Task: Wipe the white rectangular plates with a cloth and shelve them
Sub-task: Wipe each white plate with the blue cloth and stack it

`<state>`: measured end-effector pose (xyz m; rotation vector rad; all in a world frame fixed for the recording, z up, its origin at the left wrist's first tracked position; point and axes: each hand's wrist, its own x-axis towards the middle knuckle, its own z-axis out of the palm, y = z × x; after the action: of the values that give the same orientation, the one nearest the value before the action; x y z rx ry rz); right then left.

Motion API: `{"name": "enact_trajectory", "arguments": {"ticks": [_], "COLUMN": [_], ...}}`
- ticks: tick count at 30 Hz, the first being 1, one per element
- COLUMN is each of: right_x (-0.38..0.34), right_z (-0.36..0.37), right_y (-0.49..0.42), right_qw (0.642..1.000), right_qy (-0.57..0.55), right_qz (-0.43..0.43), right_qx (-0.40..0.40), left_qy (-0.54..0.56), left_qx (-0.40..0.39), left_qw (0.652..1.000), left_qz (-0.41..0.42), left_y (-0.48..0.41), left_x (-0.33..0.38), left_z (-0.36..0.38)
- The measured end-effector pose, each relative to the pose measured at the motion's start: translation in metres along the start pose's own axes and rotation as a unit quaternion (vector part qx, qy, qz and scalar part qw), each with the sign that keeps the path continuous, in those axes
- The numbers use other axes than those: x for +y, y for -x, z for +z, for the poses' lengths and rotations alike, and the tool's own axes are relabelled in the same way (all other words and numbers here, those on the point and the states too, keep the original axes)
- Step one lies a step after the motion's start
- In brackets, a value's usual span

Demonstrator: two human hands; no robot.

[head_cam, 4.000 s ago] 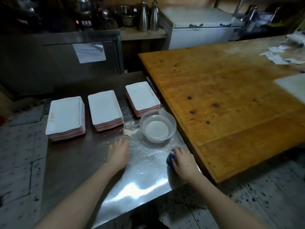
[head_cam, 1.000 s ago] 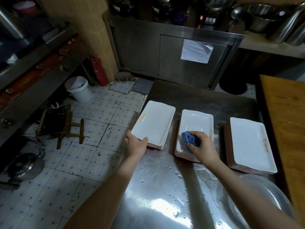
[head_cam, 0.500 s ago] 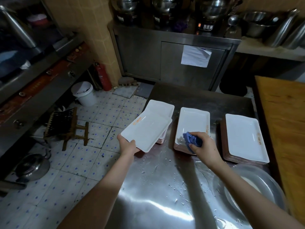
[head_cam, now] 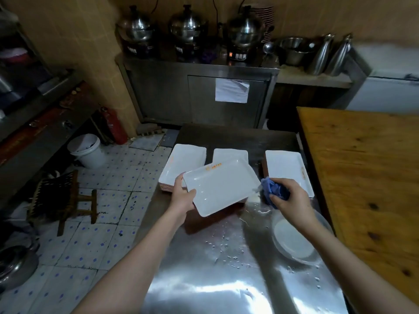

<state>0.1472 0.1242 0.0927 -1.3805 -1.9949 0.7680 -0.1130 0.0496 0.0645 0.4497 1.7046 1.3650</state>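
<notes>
plate [head_cam: 221, 189] in l hand [head_cam: 183, 198], cloth [head_cam: 274, 191] in r hand [head_cam: 292, 201]

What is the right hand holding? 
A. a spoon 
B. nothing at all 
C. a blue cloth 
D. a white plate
C: the right hand grips a bunched-up blue cloth, next to the white plate that the left hand holds above the stacks.
</notes>
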Motion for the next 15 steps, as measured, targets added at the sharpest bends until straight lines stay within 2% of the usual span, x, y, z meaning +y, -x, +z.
{"name": "enact_trajectory", "arguments": {"ticks": [6, 15], "right_x": [0.011, 0.017], "right_z": [-0.027, -0.017], "right_y": [0.019, 0.029], "right_qw": [0.998, 0.998], "right_qy": [-0.043, -0.036], "right_qz": [0.027, 0.033], "right_qx": [0.034, 0.031], "left_qy": [-0.099, -0.132], "left_qx": [-0.064, -0.103], "left_qw": [0.991, 0.983], "left_qz": [0.055, 0.08], "left_y": [0.013, 0.03], "left_x": [0.003, 0.002], "left_z": [0.038, 0.054]}}
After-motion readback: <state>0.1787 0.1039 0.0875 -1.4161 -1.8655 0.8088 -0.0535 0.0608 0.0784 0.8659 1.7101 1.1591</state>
